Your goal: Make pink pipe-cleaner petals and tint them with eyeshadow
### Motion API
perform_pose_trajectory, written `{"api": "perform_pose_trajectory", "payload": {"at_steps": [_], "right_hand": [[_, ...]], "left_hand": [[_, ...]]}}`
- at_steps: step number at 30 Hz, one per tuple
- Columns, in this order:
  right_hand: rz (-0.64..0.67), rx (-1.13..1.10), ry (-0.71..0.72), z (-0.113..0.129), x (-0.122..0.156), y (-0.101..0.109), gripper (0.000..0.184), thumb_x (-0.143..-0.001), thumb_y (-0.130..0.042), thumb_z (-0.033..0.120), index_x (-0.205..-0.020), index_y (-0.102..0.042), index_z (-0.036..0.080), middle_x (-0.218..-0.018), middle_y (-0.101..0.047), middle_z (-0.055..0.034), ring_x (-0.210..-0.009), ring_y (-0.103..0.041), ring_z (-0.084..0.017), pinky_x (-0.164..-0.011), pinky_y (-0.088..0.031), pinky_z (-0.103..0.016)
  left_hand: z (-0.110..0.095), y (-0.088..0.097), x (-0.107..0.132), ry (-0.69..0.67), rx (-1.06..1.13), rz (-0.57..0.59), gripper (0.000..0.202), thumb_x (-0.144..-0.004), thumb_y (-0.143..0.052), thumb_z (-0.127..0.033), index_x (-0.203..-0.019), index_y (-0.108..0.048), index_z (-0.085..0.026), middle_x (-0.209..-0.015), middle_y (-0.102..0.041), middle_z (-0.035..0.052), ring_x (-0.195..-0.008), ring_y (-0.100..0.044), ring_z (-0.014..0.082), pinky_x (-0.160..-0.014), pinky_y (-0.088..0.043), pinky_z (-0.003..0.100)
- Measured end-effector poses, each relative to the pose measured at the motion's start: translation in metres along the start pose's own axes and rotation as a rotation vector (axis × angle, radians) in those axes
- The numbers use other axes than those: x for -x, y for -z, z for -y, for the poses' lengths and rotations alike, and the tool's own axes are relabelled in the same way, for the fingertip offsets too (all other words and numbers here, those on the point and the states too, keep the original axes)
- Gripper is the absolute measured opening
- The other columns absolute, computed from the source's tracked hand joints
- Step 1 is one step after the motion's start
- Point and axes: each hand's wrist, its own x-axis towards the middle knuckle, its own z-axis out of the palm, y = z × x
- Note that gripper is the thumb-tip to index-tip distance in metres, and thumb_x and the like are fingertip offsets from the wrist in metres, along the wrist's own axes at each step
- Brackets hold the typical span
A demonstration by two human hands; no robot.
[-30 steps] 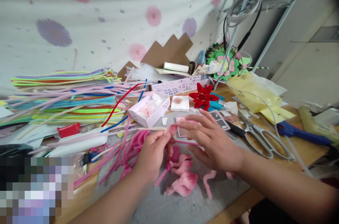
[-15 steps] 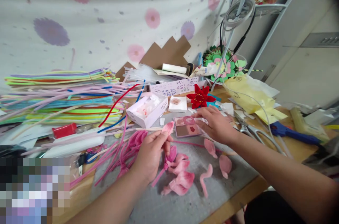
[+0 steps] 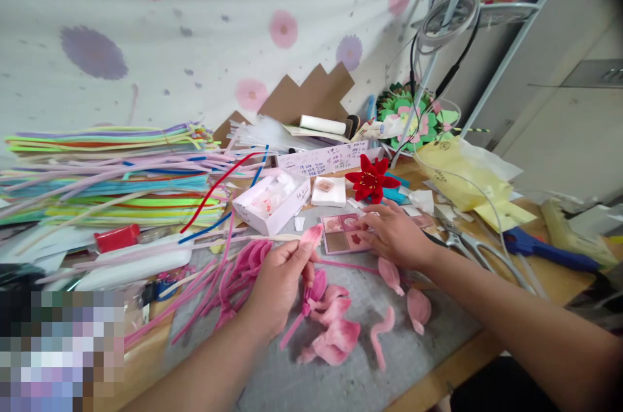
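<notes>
Between thumb and fingers, my left hand [image 3: 282, 276] pinches a fuzzy pink petal [image 3: 311, 236] with a darker tip. My right hand [image 3: 396, 235] rests its bent, parted fingers on the right side of a makeup palette [image 3: 338, 241], a square case with pink and brown pans. Below the hands lie shaded pink petals [image 3: 335, 339], a curved pink fuzzy strip [image 3: 381, 337] and two paler petals, one [image 3: 389, 274] close under my right wrist. Looped pink pipe cleaners [image 3: 248, 269] spread out beside my left hand. Parts of the palette are hidden by my right fingers.
Bundles of coloured pipe cleaners [image 3: 117, 185] cover the left side. Behind the palette are a white box [image 3: 272, 203] and a red fabric flower [image 3: 371, 180]. Scissors [image 3: 474, 246] and a blue-handled tool [image 3: 549, 250] lie at right. A grey cutting mat [image 3: 418, 373] covers the front.
My right hand has lowered onto the palette, its fingers now touching the right part. My left hand still holds the petal in nearly the same place. The view has shifted slightly.
</notes>
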Motion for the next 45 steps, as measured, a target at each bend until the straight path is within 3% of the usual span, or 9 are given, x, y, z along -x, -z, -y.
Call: {"api": "perform_pose_trajectory", "payload": {"at_steps": [5,12,22,30,32,34,36,39,45], "right_hand": [[-0.027,-0.039,0.029,0.012,0.003,0.004,0.020,-0.092,-0.045,0.027,-0.100,-0.060,0.016,-0.109,-0.065,-0.0136,-0.111,-0.053,-0.027,-0.098,-0.032,-0.049],[-0.353,-0.153,0.350,0.060,0.008,0.032,0.018,-0.088,-0.054,0.027,-0.104,-0.054,0.019,-0.129,-0.057,-0.0062,-0.123,-0.045,-0.026,-0.109,-0.022,-0.053],[-0.375,-0.116,0.430,0.065,0.011,0.034,0.013,-0.085,-0.057,0.025,-0.097,-0.056,0.018,-0.132,-0.056,-0.0051,-0.125,-0.043,-0.026,-0.111,-0.018,-0.053],[-0.388,-0.094,0.480,0.067,0.012,0.034,0.010,-0.087,-0.054,0.026,-0.094,-0.057,0.020,-0.132,-0.056,-0.0027,-0.126,-0.043,-0.026,-0.111,-0.018,-0.052],[-0.377,-0.123,0.424,0.055,0.009,0.030,0.011,-0.088,-0.052,0.026,-0.097,-0.057,0.021,-0.126,-0.060,-0.0041,-0.122,-0.046,-0.026,-0.109,-0.019,-0.052],[-0.360,-0.151,0.229,0.036,0.005,0.025,0.014,-0.090,-0.049,0.026,-0.100,-0.057,0.021,-0.113,-0.066,-0.0065,-0.114,-0.052,-0.025,-0.104,-0.026,-0.051],[-0.258,-0.159,0.033,0.016,0.002,0.018,0.015,-0.092,-0.046,0.027,-0.095,-0.058,0.019,-0.100,-0.068,-0.0084,-0.100,-0.057,-0.024,-0.094,-0.035,-0.045],[-0.068,-0.143,-0.035,-0.005,0.000,0.009,0.018,-0.093,-0.045,0.029,-0.089,-0.059,0.018,-0.095,-0.066,-0.0082,-0.090,-0.057,-0.022,-0.086,-0.038,-0.039],[0.005,-0.046,0.006,-0.001,-0.003,0.004,0.022,-0.093,-0.044,0.029,-0.089,-0.061,0.016,-0.097,-0.065,-0.0107,-0.093,-0.056,-0.022,-0.091,-0.034,-0.040]], "left_hand": [[-0.002,-0.001,0.002,0.032,0.102,0.016,0.030,-0.084,-0.057,-0.039,-0.066,-0.061,-0.015,-0.047,-0.052,-0.0028,-0.044,-0.046,0.0075,-0.047,-0.033,0.020],[-0.011,-0.004,0.006,0.171,0.439,0.129,0.027,-0.083,-0.060,-0.033,-0.062,-0.061,-0.014,-0.041,-0.050,-0.0027,-0.039,-0.044,0.0063,-0.043,-0.032,0.017],[-0.017,-0.003,0.006,0.286,0.666,0.215,0.027,-0.075,-0.062,-0.026,-0.052,-0.059,-0.013,-0.036,-0.047,-0.0023,-0.035,-0.042,0.0064,-0.041,-0.031,0.018],[-0.015,-0.001,0.007,0.278,0.645,0.268,0.029,-0.076,-0.061,-0.028,-0.052,-0.058,-0.014,-0.036,-0.045,-0.0036,-0.036,-0.041,0.0061,-0.044,-0.030,0.019],[-0.013,-0.001,0.005,0.234,0.551,0.228,0.030,-0.078,-0.060,-0.031,-0.053,-0.057,-0.015,-0.037,-0.045,-0.0038,-0.038,-0.041,0.0067,-0.046,-0.031,0.020],[-0.010,0.001,0.003,0.147,0.350,0.143,0.029,-0.081,-0.058,-0.034,-0.058,-0.058,-0.015,-0.042,-0.049,-0.0034,-0.041,-0.043,0.0075,-0.049,-0.032,0.022],[-0.005,0.003,0.000,0.032,0.094,0.049,0.030,-0.084,-0.057,-0.038,-0.064,-0.060,-0.016,-0.046,-0.051,-0.0034,-0.046,-0.044,0.0087,-0.052,-0.032,0.023],[0.001,0.007,-0.004,-0.088,-0.157,-0.020,0.034,-0.086,-0.052,-0.045,-0.068,-0.060,-0.017,-0.049,-0.047,-0.0045,-0.052,-0.044,0.0108,-0.057,-0.033,0.025],[-0.003,0.004,-0.004,-0.032,0.116,-0.073,0.041,-0.078,-0.059,-0.053,-0.057,-0.055,-0.018,-0.050,-0.043,-0.0047,-0.054,-0.040,0.0117,-0.066,-0.039,0.027]]}}
